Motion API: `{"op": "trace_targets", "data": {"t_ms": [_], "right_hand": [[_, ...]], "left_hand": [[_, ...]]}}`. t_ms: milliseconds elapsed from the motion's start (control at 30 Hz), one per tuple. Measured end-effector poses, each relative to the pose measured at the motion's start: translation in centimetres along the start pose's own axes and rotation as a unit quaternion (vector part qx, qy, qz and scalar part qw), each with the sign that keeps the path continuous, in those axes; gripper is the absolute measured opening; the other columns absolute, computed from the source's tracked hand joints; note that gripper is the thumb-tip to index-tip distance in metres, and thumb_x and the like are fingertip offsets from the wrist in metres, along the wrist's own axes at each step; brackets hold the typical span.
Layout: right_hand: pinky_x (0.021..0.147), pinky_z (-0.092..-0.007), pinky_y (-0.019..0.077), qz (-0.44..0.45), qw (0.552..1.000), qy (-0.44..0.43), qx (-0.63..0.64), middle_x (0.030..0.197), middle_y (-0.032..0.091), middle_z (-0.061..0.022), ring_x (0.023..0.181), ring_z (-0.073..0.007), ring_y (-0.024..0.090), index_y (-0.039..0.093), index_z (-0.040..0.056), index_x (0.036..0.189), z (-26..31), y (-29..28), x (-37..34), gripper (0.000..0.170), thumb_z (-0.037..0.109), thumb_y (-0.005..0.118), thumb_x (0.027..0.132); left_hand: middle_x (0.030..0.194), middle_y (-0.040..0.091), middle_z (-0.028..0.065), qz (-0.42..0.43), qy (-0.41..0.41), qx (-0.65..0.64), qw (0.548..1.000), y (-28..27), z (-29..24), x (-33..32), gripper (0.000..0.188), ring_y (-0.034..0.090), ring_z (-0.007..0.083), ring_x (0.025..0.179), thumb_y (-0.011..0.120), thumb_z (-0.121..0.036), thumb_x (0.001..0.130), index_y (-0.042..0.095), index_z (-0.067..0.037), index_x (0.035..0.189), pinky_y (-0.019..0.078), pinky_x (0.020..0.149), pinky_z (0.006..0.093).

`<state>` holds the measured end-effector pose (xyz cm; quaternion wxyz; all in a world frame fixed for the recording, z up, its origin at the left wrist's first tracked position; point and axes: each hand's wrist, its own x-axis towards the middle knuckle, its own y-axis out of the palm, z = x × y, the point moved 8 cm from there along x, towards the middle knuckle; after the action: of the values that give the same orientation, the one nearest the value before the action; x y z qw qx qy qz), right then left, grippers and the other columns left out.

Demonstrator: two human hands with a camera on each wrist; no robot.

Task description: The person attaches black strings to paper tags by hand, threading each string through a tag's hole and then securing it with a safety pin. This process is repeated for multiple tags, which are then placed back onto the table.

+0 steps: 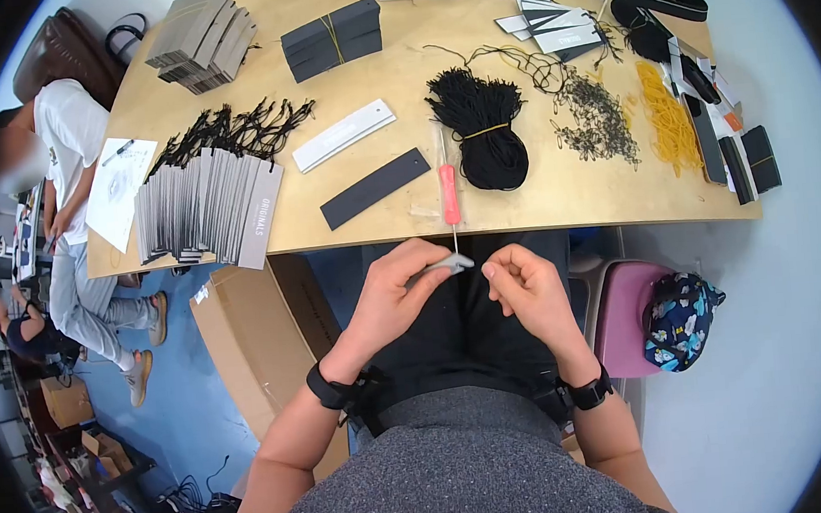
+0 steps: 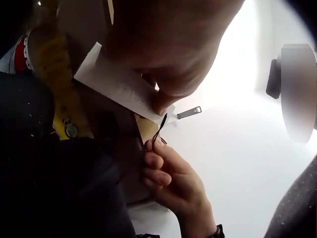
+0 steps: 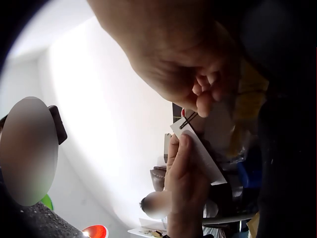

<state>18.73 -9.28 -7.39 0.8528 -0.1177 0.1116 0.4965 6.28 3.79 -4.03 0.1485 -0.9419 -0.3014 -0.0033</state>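
My left hand (image 1: 396, 291) grips a pale tag (image 1: 452, 264) just off the table's front edge, its thumb pressed flat on the tag in the right wrist view. Thumb and forefinger of my right hand (image 1: 532, 295) pinch a thin black cord (image 2: 157, 135), whose upper end stands close to the tag's corner (image 2: 114, 82). A slim metal piece (image 2: 189, 113) sticks out beyond that corner. The red-handled tool (image 1: 449, 196) lies on the table, its thin shaft reaching past the edge toward the tag. Whether shaft and tag touch is unclear.
Corded grey tags (image 1: 204, 210) fan out at left; a dark tag (image 1: 376, 189) and a white tag (image 1: 343, 136) lie near the middle. A black cord bundle (image 1: 490, 134) sits right of the tool. Yellow cords (image 1: 667, 121) lie farther right; a seated person (image 1: 64, 139) is at left.
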Motion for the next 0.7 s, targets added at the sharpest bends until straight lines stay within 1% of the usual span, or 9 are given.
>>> {"op": "trace_targets", "data": {"t_ms": [67, 167, 233, 300, 367, 467, 600, 667, 700], "right_hand": [[0.049, -0.0192, 0.0408, 0.04, 0.999, 0.023, 0.023, 0.07, 0.061, -0.0006, 0.056, -0.0033, 0.051, 0.062, 0.0001, 0.097, -0.3, 0.5, -0.5, 0.019, 0.019, 0.06, 0.098], [0.051, -0.0186, 0.0413, 0.124, 0.988, 0.052, 0.078, 0.073, 0.061, 0.0, 0.057, -0.0035, 0.052, 0.061, 0.001, 0.1, 0.0, 2.1, -1.5, 0.018, 0.018, 0.057, 0.1], [0.055, -0.0192, 0.0449, 0.193, 0.972, 0.06, 0.119, 0.079, 0.062, -0.0011, 0.061, -0.0049, 0.056, 0.059, 0.0009, 0.108, 0.5, 3.2, -2.2, 0.018, 0.016, 0.052, 0.102], [0.057, -0.0199, 0.0467, 0.17, 0.979, 0.044, 0.106, 0.082, 0.062, -0.0019, 0.063, -0.0056, 0.058, 0.059, 0.0004, 0.11, 1.8, 2.9, -2.4, 0.019, 0.016, 0.052, 0.102], [0.064, -0.0219, 0.0508, 0.131, 0.989, -0.004, 0.069, 0.089, 0.061, -0.0037, 0.07, -0.0077, 0.063, 0.057, -0.0009, 0.116, 3.3, 2.2, -2.1, 0.022, 0.015, 0.05, 0.102], [0.063, -0.0205, 0.0478, 0.059, 0.991, -0.042, 0.109, 0.09, 0.061, -0.0022, 0.068, -0.0054, 0.057, 0.059, 0.0002, 0.116, 5.1, 0.9, -1.7, 0.023, 0.017, 0.055, 0.101], [0.06, -0.0203, 0.0442, 0.071, 0.995, -0.043, 0.062, 0.087, 0.061, -0.0004, 0.066, -0.0044, 0.053, 0.062, 0.0011, 0.112, 6.4, 0.6, -1.1, 0.022, 0.019, 0.058, 0.099], [0.057, -0.0211, 0.0416, 0.135, 0.99, -0.037, -0.029, 0.082, 0.061, 0.0011, 0.065, -0.0044, 0.052, 0.064, 0.0014, 0.106, 6.3, 1.6, -0.9, 0.022, 0.022, 0.06, 0.098], [0.057, -0.0211, 0.0416, 0.135, 0.99, -0.037, -0.029, 0.082, 0.061, 0.0011, 0.065, -0.0044, 0.052, 0.064, 0.0014, 0.106, 6.2, 1.7, -0.8, 0.022, 0.022, 0.06, 0.098]], "left_hand": [[0.089, 0.064, 0.0098, 0.05, 0.044, -0.001, 0.998, 0.2, -0.8, -0.2, 0.016, 0.062, 0.0195, 0.082, 0.07, -0.002, 0.085, 0.067, 0.001, 0.1, 0.0485, 0.074, 0.0282], [0.09, 0.064, 0.0078, 0.107, 0.043, -0.024, 0.993, 0.4, -1.0, -0.8, 0.015, 0.061, 0.0164, 0.081, 0.07, 0.001, 0.084, 0.068, 0.001, 0.098, 0.0473, 0.072, 0.027], [0.09, 0.064, 0.0067, 0.104, 0.016, -0.055, 0.993, 0.4, -1.1, -1.4, 0.015, 0.061, 0.0152, 0.081, 0.07, 0.002, 0.083, 0.068, 0.001, 0.098, 0.0468, 0.071, 0.0263], [0.091, 0.063, 0.0048, 0.094, -0.023, -0.106, 0.99, 0.2, -1.6, -1.9, 0.017, 0.06, 0.0126, 0.083, 0.07, 0.004, 0.08, 0.069, 0.0, 0.097, 0.0461, 0.071, 0.025], [0.091, 0.063, 0.0048, 0.09, -0.023, -0.097, 0.991, -0.1, -2.8, -1.8, 0.018, 0.06, 0.0125, 0.082, 0.069, 0.005, 0.079, 0.07, 0.0, 0.097, 0.0461, 0.071, 0.025], [0.091, 0.063, 0.0047, 0.085, -0.026, -0.078, 0.993, -0.6, -3.4, -1.6, 0.02, 0.06, 0.0124, 0.082, 0.069, 0.006, 0.078, 0.07, -0.001, 0.097, 0.0464, 0.071, 0.025], [0.09, 0.063, 0.0041, 0.092, -0.025, -0.066, 0.993, -0.5, -3.5, -1.5, 0.021, 0.059, 0.012, 0.081, 0.068, 0.006, 0.078, 0.071, -0.002, 0.097, 0.0463, 0.071, 0.0248], [0.09, 0.062, 0.0039, 0.095, -0.022, -0.058, 0.994, -0.4, -3.6, -1.5, 0.02, 0.059, 0.0119, 0.081, 0.068, 0.005, 0.078, 0.07, -0.002, 0.097, 0.0462, 0.071, 0.0247], [0.089, 0.062, 0.0037, 0.097, -0.02, -0.05, 0.994, -0.4, -3.7, -1.5, 0.02, 0.059, 0.0117, 0.08, 0.068, 0.005, 0.078, 0.07, -0.002, 0.097, 0.046, 0.071, 0.0247]]}}
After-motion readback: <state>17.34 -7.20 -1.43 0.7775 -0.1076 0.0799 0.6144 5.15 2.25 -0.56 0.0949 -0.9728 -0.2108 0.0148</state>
